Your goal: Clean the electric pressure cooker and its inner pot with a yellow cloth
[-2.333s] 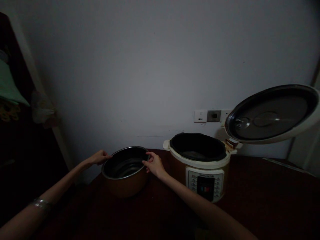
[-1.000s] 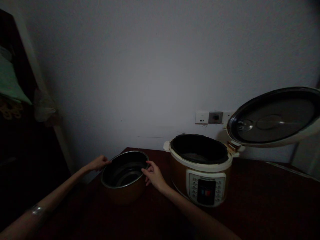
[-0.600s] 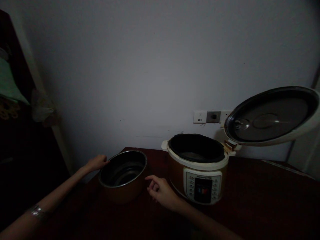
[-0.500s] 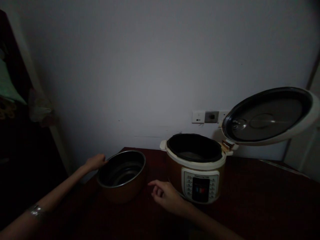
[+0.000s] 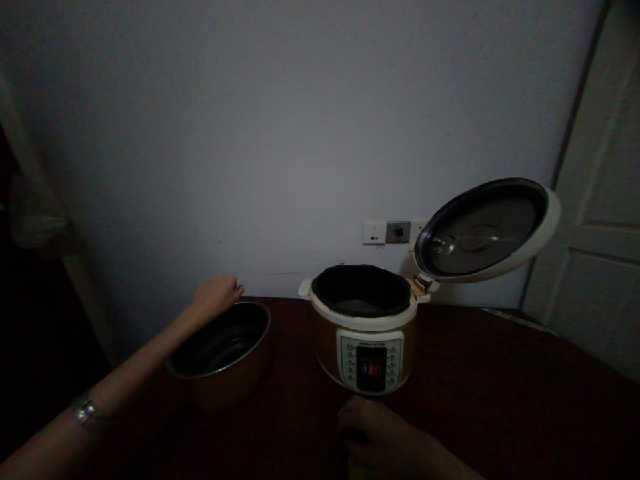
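Note:
A brown inner pot [image 5: 225,383] with a dark inside and a metal rim stands on the left of the table. My left hand [image 5: 217,295] hangs over its far rim, fingers curled closed, with nothing visible in them. To the right is a brown and white electric cooker [image 5: 327,343], its lid [image 5: 493,230] raised to the right and its dark well showing. In front of the cooker's panel, low in the view, my right hand [image 5: 375,427] has bent fingers. A dim yellowish patch lies just below it; whether the fingers hold it is too dark to make out.
The dark red table [image 5: 465,373] reaches the pale wall [image 5: 280,147]. Wall sockets [image 5: 399,232] sit behind the cooker near the lid hinge. A panelled door [image 5: 605,220] is at the right. A pale bag [image 5: 35,217] hangs at the far left.
My left hand has moved from the pot's left rim to above its far rim. My right hand has gone from between pot and cooker to lower right. The view has turned right.

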Action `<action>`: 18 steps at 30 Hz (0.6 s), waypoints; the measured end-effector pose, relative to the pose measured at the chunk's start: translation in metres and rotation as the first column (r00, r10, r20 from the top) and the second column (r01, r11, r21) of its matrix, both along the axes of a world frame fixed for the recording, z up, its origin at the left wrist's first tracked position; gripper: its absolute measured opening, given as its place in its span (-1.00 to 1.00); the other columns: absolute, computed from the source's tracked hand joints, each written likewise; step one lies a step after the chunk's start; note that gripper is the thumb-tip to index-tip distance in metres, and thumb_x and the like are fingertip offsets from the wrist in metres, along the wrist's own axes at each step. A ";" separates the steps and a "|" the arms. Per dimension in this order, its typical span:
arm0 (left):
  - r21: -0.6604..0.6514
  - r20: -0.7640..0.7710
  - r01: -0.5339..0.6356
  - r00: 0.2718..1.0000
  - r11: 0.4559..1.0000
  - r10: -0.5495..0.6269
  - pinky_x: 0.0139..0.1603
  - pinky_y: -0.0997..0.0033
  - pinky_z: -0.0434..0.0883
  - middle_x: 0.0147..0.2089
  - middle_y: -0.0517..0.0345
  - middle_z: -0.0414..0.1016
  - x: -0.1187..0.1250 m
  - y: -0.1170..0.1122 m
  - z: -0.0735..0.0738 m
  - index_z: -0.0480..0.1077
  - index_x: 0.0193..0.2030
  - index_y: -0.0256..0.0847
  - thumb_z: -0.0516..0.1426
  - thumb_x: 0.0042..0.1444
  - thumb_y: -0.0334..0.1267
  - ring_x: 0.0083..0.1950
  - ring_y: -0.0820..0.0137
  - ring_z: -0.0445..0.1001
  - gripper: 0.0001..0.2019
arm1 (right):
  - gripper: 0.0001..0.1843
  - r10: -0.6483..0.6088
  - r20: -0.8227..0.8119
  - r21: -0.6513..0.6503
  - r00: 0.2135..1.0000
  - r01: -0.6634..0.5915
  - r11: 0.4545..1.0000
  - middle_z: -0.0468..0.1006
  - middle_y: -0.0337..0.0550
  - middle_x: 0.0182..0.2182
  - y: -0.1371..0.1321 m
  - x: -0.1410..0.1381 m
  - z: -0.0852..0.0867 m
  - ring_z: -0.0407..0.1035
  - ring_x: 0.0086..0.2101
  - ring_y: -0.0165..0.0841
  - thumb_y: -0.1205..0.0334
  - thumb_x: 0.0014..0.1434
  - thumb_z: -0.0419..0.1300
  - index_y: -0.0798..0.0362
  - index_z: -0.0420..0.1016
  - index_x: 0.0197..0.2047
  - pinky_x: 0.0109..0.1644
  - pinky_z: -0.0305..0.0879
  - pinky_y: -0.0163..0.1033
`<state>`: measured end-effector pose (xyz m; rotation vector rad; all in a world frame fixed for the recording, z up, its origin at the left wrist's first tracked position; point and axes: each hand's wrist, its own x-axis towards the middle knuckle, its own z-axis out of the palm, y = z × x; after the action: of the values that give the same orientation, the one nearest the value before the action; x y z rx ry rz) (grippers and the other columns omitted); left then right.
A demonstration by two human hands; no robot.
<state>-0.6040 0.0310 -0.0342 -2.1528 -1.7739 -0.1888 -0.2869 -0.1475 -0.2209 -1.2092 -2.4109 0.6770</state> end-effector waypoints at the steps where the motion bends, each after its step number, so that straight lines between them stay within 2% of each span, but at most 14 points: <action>1: 0.020 0.024 0.031 0.999 0.999 -0.031 -0.20 0.12 0.36 -0.19 -0.32 0.55 0.015 -0.006 0.004 0.51 -0.24 -0.31 -0.12 0.18 -0.08 -0.13 -0.03 0.52 -0.55 | -0.69 0.006 0.006 -0.029 1.000 -0.006 1.000 0.53 -0.06 -0.05 -0.005 0.004 -0.001 0.38 -0.04 -0.28 0.24 0.13 0.15 0.00 0.55 -0.05 0.05 0.24 -0.23; 5: 0.114 0.115 0.154 0.979 0.982 -0.167 -0.25 0.24 0.34 -0.19 -0.19 0.58 0.068 -0.026 0.015 0.52 -0.22 -0.25 -0.10 0.19 -0.08 -0.16 0.09 0.52 -0.58 | -0.65 0.013 -0.008 -0.116 1.000 -0.013 0.993 0.38 -0.06 0.15 -0.022 0.017 0.002 0.25 0.13 -0.21 0.02 0.22 0.09 -0.06 0.55 -0.02 0.16 0.17 -0.14; 7: 0.153 0.171 0.206 0.958 0.967 -0.231 -0.28 0.30 0.32 -0.21 -0.13 0.59 0.089 -0.033 0.020 0.52 -0.22 -0.23 -0.09 0.18 -0.07 -0.18 0.14 0.52 -0.59 | -0.61 -0.003 -0.012 -0.167 1.000 0.001 0.986 0.33 -0.06 0.19 -0.029 0.023 0.006 0.22 0.15 -0.19 0.00 0.18 0.14 -0.09 0.52 0.03 0.18 0.16 -0.12; 9: 0.193 0.244 0.242 0.927 0.951 -0.285 -0.30 0.33 0.30 -0.24 -0.09 0.59 0.105 -0.036 0.026 0.52 -0.24 -0.21 -0.08 0.17 -0.07 -0.21 0.18 0.52 -0.61 | -0.48 -0.036 0.000 -0.226 0.999 0.035 0.973 0.29 -0.02 0.22 -0.034 0.028 0.009 0.21 0.16 -0.14 0.01 0.09 0.23 -0.10 0.43 0.13 0.19 0.15 -0.09; 11: 0.221 0.336 0.269 0.881 0.938 -0.332 -0.33 0.36 0.29 -0.30 -0.06 0.59 0.117 -0.037 0.031 0.52 -0.30 -0.21 -0.06 0.15 -0.07 -0.26 0.23 0.51 -0.62 | -0.41 -0.050 0.017 -0.252 0.999 0.052 0.966 0.33 -0.03 0.19 -0.036 0.032 0.009 0.25 0.14 -0.11 0.05 0.04 0.26 -0.10 0.39 0.17 0.19 0.16 -0.09; 13: 0.215 0.461 0.311 0.803 0.926 -0.377 -0.37 0.39 0.29 -0.38 -0.02 0.58 0.125 -0.035 0.035 0.51 -0.36 -0.23 -0.04 0.12 -0.07 -0.38 0.31 0.49 -0.63 | -0.43 -0.052 0.030 -0.247 0.998 0.057 0.967 0.40 -0.07 0.12 -0.035 0.035 0.005 0.31 0.08 -0.12 0.08 0.04 0.25 -0.12 0.40 0.16 0.15 0.22 -0.13; 15: 0.188 0.606 0.379 0.681 0.906 -0.411 -0.42 0.43 0.30 -0.45 0.02 0.56 0.131 -0.031 0.036 0.48 -0.38 -0.26 -0.03 0.10 -0.08 -0.52 0.40 0.42 -0.65 | -0.45 -0.063 0.046 -0.245 0.997 0.073 0.967 0.46 -0.13 0.05 -0.031 0.037 0.000 0.36 0.03 -0.13 0.09 0.04 0.26 -0.15 0.41 0.14 0.09 0.28 -0.16; 18: 0.162 0.755 0.451 0.517 0.878 -0.405 -0.49 0.47 0.30 -0.51 0.06 0.53 0.136 -0.020 0.030 0.46 -0.38 -0.30 -0.01 0.05 -0.11 -0.62 0.47 0.34 -0.68 | -0.52 -0.089 0.084 -0.258 0.992 0.108 0.960 0.48 -0.15 0.00 -0.027 0.037 -0.003 0.39 -0.01 -0.15 0.10 0.10 0.24 -0.17 0.41 0.12 0.04 0.33 -0.14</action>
<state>-0.4681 0.0108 -0.0044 -2.7581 -1.5103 -1.4182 -0.2501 -0.1746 -0.2238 -1.4700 -2.3542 0.9611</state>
